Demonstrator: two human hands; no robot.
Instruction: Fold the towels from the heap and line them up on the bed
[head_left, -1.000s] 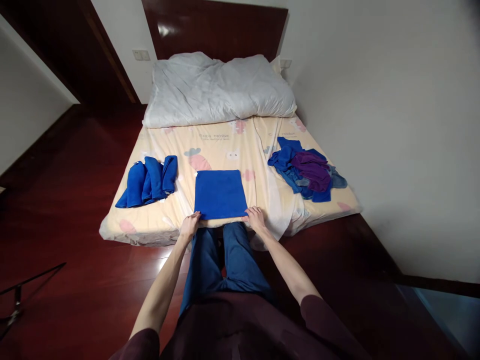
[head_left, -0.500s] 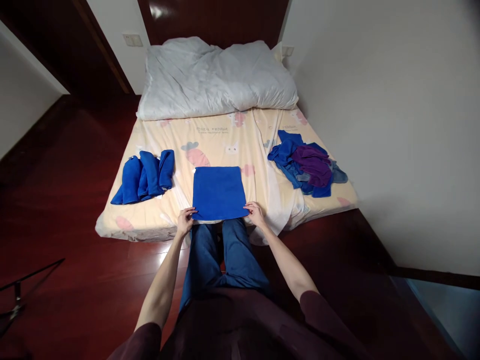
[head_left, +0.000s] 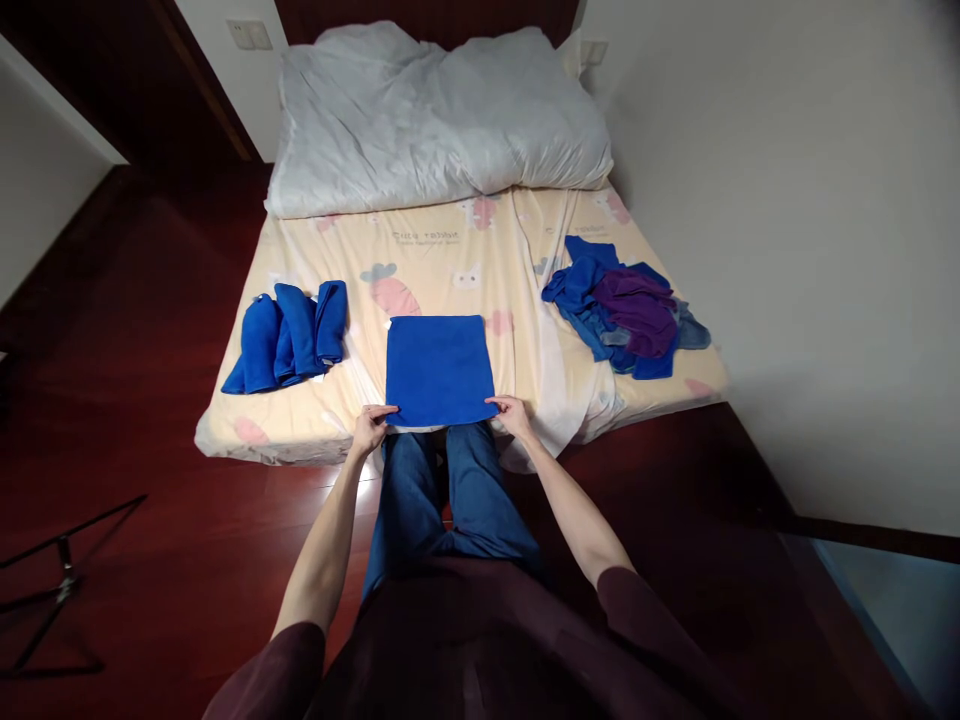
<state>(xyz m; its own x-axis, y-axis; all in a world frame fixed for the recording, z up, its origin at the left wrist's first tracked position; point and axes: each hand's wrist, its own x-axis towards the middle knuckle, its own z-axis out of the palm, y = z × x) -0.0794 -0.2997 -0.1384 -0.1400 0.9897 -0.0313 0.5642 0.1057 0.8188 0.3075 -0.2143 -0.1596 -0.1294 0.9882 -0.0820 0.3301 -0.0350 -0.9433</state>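
Observation:
A square blue towel (head_left: 439, 370) lies flat at the front edge of the bed, directly before me. My left hand (head_left: 370, 428) pinches its near left corner, and my right hand (head_left: 513, 414) pinches the near right corner. To the left sit several folded or rolled blue towels (head_left: 296, 335), side by side. Over on the right is a loose heap of crumpled blue cloths (head_left: 581, 300) with a purple cloth (head_left: 637, 312) on top.
The bed (head_left: 427, 265) has a yellow sheet printed with carrots and rabbits. A pale grey quilt (head_left: 442, 120) is bunched at its head. A wall (head_left: 787, 250) runs along the right. A black metal stand (head_left: 66, 580) is on the dark red floor at lower left.
The view has tilted slightly down, so the bed appears higher and more of the stand shows. Both hands keep hold of the towel's near corners, and the towel stays flat.

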